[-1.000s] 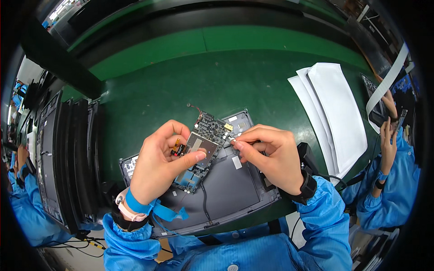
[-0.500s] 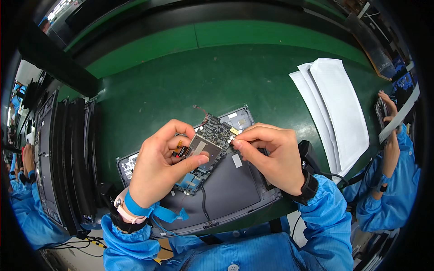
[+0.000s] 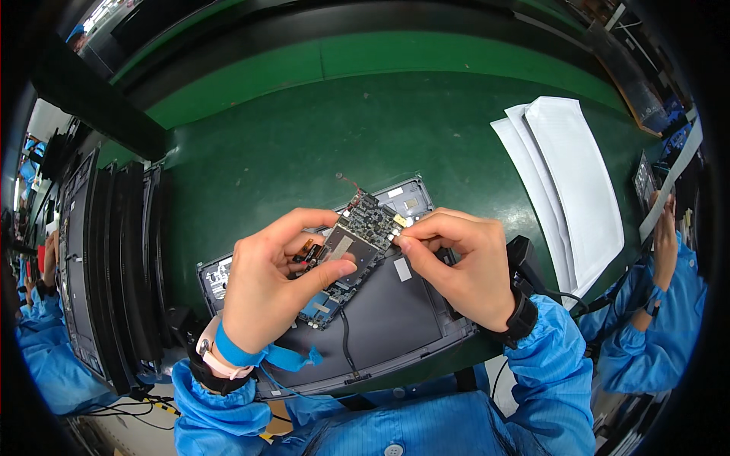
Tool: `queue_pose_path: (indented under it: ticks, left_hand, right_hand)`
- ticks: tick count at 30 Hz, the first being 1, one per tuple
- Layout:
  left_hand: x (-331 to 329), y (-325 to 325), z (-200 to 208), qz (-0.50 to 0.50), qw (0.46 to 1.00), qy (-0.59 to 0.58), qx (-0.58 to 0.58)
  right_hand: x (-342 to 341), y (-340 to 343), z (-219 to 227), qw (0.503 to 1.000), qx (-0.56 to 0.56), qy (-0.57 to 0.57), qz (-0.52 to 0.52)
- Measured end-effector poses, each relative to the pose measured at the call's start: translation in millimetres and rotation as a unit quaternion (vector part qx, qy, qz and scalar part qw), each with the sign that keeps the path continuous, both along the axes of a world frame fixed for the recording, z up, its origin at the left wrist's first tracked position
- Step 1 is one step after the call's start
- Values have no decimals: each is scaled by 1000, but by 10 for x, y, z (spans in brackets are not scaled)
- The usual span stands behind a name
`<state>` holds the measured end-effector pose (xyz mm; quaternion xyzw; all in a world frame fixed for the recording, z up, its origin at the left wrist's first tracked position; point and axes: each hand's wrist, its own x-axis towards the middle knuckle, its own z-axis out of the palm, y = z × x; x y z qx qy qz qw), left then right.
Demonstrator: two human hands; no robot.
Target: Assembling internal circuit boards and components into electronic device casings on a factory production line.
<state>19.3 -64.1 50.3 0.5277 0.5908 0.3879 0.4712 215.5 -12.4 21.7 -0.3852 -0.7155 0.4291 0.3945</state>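
Note:
A populated circuit board (image 3: 357, 235) is held tilted above a dark grey laptop casing (image 3: 395, 319) on the bench. My left hand (image 3: 277, 277) is closed round the board's left edge, thumb lying on its dark metal plate. An orange and black flex cable (image 3: 308, 251) shows by those fingers. My right hand (image 3: 456, 258) pinches at small white connectors on the board's right edge; what exactly sits between the fingertips is too small to make out. A thin red wire with a small round end (image 3: 346, 179) sticks out at the board's top. A black cable (image 3: 347, 346) runs from below the board over the casing.
White sheets or sleeves (image 3: 570, 190) lie on the green bench (image 3: 251, 152) at the right. Dark panels (image 3: 114, 258) stand stacked at the left. A blue wrist strap (image 3: 289, 359) with a cord circles my left wrist. Co-workers in blue sit on both sides; one person's hand (image 3: 665, 235) shows at right.
Both hands and the board have shifted slightly to the right, with the grip unchanged. The co-worker's hands at the right have moved lower.

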Motion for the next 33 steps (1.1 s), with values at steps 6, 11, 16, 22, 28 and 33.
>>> queue_pose_path:
  ticks: [6, 11, 16, 22, 28, 33]
  left_hand:
    - [-3, -8, 12, -2, 1000, -4, -4]
    - [-6, -18, -11, 2, 1000, 27, 12]
    - [-9, -31, -18, 0, 1000, 9, 19]
    - [5, -46, -14, 15, 998, -48, 30]
    - [8, -44, 19, 29, 998, -49, 11]
    - [-4, -42, -6, 10, 999, -43, 20]
  right_hand:
    - [-1, -2, 19, 999, 31, -20, -2]
    - [6, -10, 30, 996, 79, -43, 9]
    - [17, -13, 33, 995, 85, -52, 8]
    - [7, -28, 33, 1000, -21, -17, -11]
    - [15, -10, 36, 996, -85, -4, -18]
    - [17, -10, 33, 998, -58, -12, -15]
